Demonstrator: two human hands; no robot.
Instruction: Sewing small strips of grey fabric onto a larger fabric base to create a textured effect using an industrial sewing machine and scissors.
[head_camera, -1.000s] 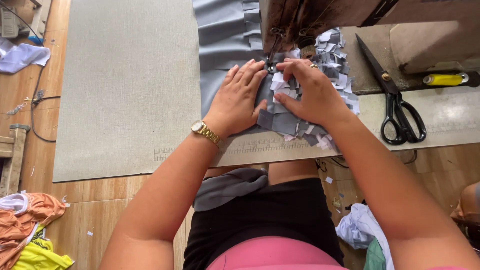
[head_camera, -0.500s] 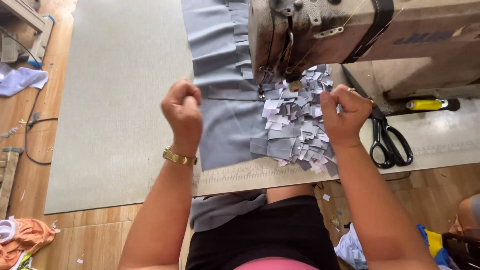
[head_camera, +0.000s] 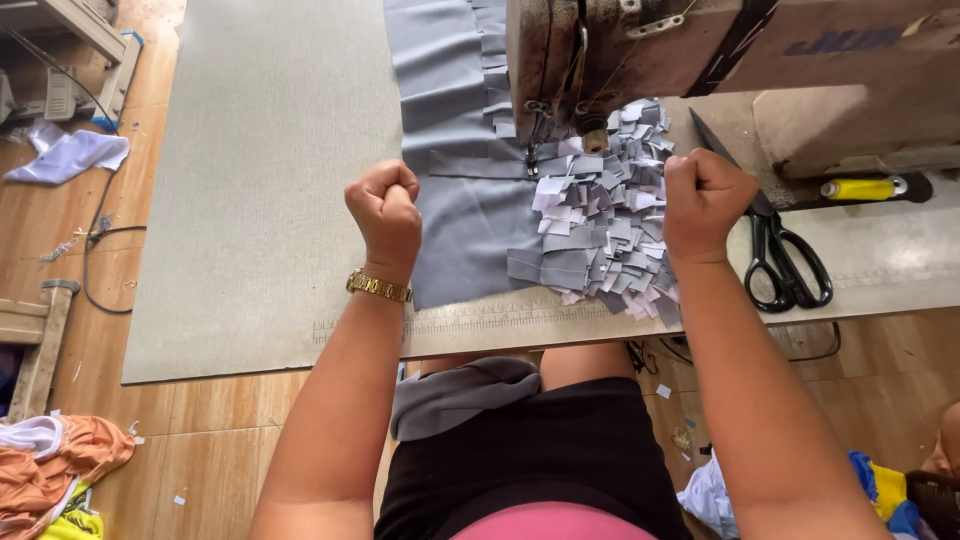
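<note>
At the far left, on the wooden floor, a white cloth (head_camera: 68, 155) lies near a dark cable (head_camera: 100, 265), and lower down sits a heap of orange and yellow fabric (head_camera: 55, 475). The grey tabletop (head_camera: 260, 200) fills the middle of the view. Above it the left hand (head_camera: 385, 212) is raised and curled into a tight fist, fingers together, holding nothing that can be seen; a gold wristwatch (head_camera: 378, 287) circles the wrist just below it. Just right of that fist a grey cloth (head_camera: 455, 190) lies flat on the tabletop and runs up under the sewing machine (head_camera: 700, 50). On the cloth's right part rests a pile of small grey and white fabric tags (head_camera: 600, 225) (loosely overlapping, reaching right up to the machine's needle area). The right hand (head_camera: 703, 200) is also closed into a fist, hovering at the pile's right edge; whether it touches the tags cannot be told. Beside it lie black scissors (head_camera: 775, 250), and further right a yellow-handled tool (head_camera: 865, 188) rests against the machine's base.
</note>
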